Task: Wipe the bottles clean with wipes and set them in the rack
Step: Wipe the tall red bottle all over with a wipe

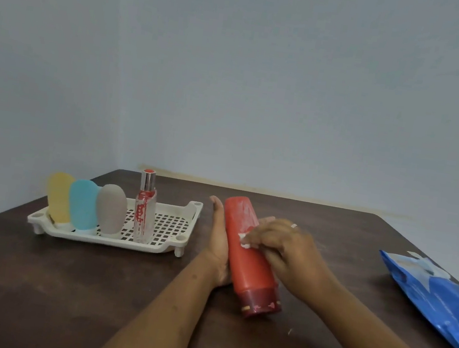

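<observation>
1. The rack (137, 245) sits near the far left corner of the worktop (33, 279).
2. Four bottles stand in the rack in a row: a yellow bottle (58, 198), a blue bottle (83, 204), a grey bottle (110, 209) and a tall clear bottle (144, 212).
3. Those four look done, because they are already in the rack. The clear bottle has red marks on it, but I cannot tell if they are dirt or a picture.
4. The red bottle (247, 252) is the one being cleaned now. It is held tilted above the middle of the worktop, with its dark cap (261, 302) pointing down toward the person.
5. The left hand (218, 239) lies flat along the left side of the red bottle. Its fingers are straight and hold the bottle up.
6. The right hand (285, 248) has its fingers curled around a small white wipe (244, 241) and presses it on the side of the red bottle.
7. White smears show on the far end of the red bottle, so I think it still needs more rubbing.
8. A blue pack of wipes (439, 298) lies by the right edge of the worktop.
9. What is left: finish wiping the red bottle, then put it in the open part of the rack, to the right of the clear bottle. I see no other bottles waiting.
</observation>
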Demonstrator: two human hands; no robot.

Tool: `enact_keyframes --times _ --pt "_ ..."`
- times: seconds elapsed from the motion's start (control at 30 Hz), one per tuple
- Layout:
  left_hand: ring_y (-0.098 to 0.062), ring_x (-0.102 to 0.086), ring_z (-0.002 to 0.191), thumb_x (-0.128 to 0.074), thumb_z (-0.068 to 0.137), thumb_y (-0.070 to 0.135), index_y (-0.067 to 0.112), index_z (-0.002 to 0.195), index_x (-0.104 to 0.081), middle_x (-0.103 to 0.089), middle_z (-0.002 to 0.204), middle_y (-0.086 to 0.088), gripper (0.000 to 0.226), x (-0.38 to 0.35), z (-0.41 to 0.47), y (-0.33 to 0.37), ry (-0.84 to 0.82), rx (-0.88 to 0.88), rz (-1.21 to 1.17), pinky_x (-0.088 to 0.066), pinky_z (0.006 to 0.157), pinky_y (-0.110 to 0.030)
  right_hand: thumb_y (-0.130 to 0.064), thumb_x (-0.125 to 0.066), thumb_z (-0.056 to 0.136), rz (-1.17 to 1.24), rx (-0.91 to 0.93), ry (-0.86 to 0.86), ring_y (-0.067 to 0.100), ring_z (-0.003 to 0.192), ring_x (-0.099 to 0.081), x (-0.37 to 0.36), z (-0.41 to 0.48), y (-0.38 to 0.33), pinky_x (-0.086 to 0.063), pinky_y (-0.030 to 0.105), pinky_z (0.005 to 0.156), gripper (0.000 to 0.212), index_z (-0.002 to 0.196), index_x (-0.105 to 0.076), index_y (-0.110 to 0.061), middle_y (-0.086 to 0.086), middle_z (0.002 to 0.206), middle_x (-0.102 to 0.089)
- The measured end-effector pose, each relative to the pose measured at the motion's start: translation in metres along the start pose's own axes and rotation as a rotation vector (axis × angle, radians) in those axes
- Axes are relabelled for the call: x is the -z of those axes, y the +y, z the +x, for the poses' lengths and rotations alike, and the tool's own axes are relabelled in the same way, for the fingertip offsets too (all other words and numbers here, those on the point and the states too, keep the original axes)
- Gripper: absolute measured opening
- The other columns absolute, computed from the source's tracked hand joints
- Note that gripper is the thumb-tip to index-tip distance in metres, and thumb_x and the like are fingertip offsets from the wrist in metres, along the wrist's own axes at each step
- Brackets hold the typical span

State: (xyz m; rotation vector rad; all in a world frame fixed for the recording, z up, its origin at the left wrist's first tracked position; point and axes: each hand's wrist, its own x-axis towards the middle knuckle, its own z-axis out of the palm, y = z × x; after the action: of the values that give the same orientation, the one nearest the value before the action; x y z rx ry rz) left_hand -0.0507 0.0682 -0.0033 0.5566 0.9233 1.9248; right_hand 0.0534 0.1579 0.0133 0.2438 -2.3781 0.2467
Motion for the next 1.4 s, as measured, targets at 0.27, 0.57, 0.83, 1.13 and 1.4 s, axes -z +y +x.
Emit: enact_keyframes --times 0.27,0.57,0.83,1.13,1.4 --pt "-0.029 -0.067 0.059 -0.016 0.069 0.091 0.005 0.084 -0.071 -0.067 0.073 -0.019 0.103 0.002 0.008 -0.003 0.032 0.016 0.089 -0.058 0.056 -0.035 -0.004 -0.057 0.079 0.013 -0.022 0.018 0.005 0.095 -0.061 0.011 0.001 0.016 -0.039 0.007 0.086 0.026 0.093 -0.075 -0.016 -0.007 0.099 -0.072" --pt "-0.028 -0.066 0.062 -0.016 0.068 0.089 0.008 0.09 -0.073 -0.068 0.079 -0.018 0.101 0.001 0.011 -0.005 -0.056 -0.011 0.138 -0.057 0.058 -0.034 0.005 -0.062 0.083 0.175 -0.069 0.156 0.011 0.082 -0.067 0.015 -0.016 0.015 -0.052 0.017 0.073 0.022 0.09 -0.073 -0.013 -0.003 0.097 -0.071" --pt "-0.029 -0.07 0.088 -0.051 0.047 0.091 0.012 0.104 -0.075 -0.07 0.108 -0.016 0.101 -0.004 0.0 0.001 -0.161 -0.045 0.164 -0.059 0.074 -0.039 0.006 -0.062 0.079 0.223 -0.025 0.195 0.003 0.089 -0.064 0.019 -0.018 0.002 -0.05 0.013 0.078 0.023 0.082 -0.074 -0.013 -0.011 0.093 -0.068" --pt "-0.035 -0.066 0.06 -0.071 0.037 0.083 0.007 0.101 -0.064 -0.065 0.084 -0.02 0.1 -0.004 -0.006 0.003 -0.256 -0.037 0.168 -0.056 0.056 -0.037 0.014 -0.06 0.081 0.347 -0.143 0.356 0.011 0.078 -0.068 0.015 -0.019 0.002 -0.052 0.015 0.068 0.029 0.083 -0.073 -0.012 -0.005 0.093 -0.071" --pt "-0.033 -0.066 0.057 -0.076 0.034 0.079 0.011 0.093 -0.072 -0.065 0.08 -0.013 0.09 -0.008 -0.008 0.004 -0.328 -0.003 0.157 -0.056 0.053 -0.035 0.007 -0.065 0.082 0.438 -0.319 0.479 0.002 0.085 -0.067 0.012 -0.013 0.004 -0.052 0.016 0.071 0.028 0.083 -0.073 -0.02 -0.011 0.085 -0.071"
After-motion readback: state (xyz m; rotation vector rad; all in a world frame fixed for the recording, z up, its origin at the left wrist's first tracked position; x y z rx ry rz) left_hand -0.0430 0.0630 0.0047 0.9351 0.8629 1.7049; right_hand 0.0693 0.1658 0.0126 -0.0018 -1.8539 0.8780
